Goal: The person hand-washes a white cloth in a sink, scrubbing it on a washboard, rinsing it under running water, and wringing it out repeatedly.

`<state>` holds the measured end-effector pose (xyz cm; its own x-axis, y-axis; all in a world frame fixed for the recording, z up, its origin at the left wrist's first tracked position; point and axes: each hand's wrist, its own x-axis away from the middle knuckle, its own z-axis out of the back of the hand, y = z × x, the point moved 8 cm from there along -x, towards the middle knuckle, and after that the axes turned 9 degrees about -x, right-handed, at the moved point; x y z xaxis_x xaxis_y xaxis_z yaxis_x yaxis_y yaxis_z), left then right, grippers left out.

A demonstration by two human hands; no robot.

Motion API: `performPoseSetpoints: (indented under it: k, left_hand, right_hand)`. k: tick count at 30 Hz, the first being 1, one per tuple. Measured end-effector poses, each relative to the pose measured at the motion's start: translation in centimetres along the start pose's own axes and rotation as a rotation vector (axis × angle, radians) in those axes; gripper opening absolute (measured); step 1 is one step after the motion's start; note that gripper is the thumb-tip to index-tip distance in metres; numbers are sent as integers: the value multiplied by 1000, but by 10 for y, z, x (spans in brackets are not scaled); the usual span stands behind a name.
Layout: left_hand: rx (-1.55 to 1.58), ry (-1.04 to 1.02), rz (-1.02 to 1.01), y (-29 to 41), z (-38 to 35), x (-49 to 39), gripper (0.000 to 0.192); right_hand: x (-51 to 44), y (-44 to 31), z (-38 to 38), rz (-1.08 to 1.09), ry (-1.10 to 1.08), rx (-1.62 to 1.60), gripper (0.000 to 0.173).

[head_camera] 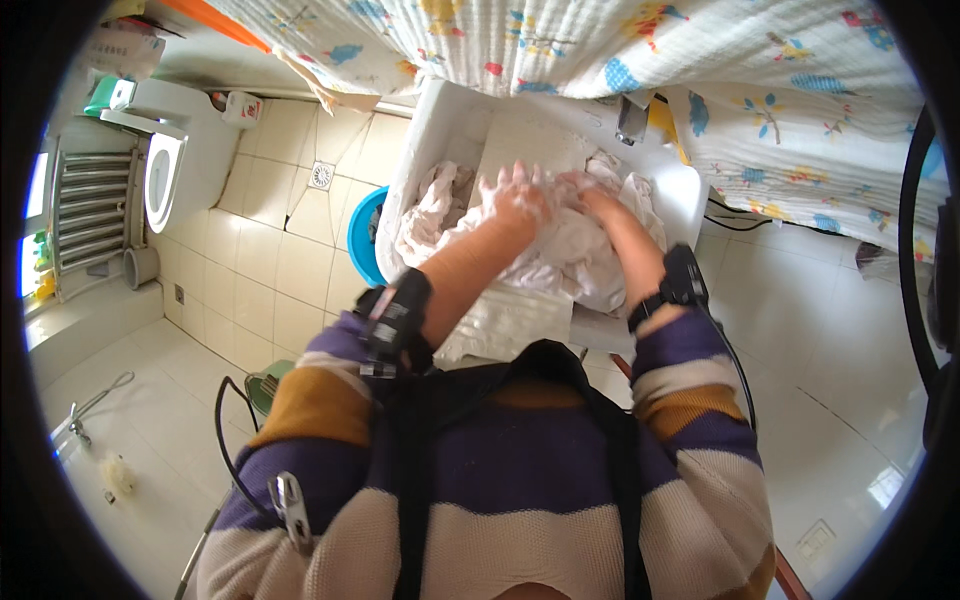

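A heap of wet white cloth point(577, 259) lies in a white laundry sink point(435, 112) before me, draped over a pale washboard point(529, 142). My left hand point(517, 201) rests palm down on the cloth near the board, its fingers spread and flecked with suds. Close beside it, my right hand point(592, 191) is bent into the cloth with a bunch of it in the fingers; motion blurs its fingertips. More cloth hangs in folds at the sink's left side. The ribbed lower part of the washboard shows between the cloth and my body.
A metal faucet point(631, 124) stands at the sink's back right. A patterned curtain point(570, 45) hangs behind the sink. On the floor to the left are a blue basin point(364, 236) and a drain point(322, 175). A toilet point(169, 172) stands farther left. Black cables trail from both wrist devices.
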<state>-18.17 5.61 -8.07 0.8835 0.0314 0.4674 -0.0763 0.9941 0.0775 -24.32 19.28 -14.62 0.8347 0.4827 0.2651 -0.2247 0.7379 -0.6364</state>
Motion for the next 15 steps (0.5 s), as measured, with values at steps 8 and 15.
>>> performPoseSetpoints:
  k: [8,15]
  left_hand:
    - [383,523,-617,5,-18,111,38]
    - [-174,230,-128,-14,-53,-92,52]
  right_hand:
    - [178,-76,-21,413,71,164,85]
    - [-6,17,-32,-60,-69,6,71]
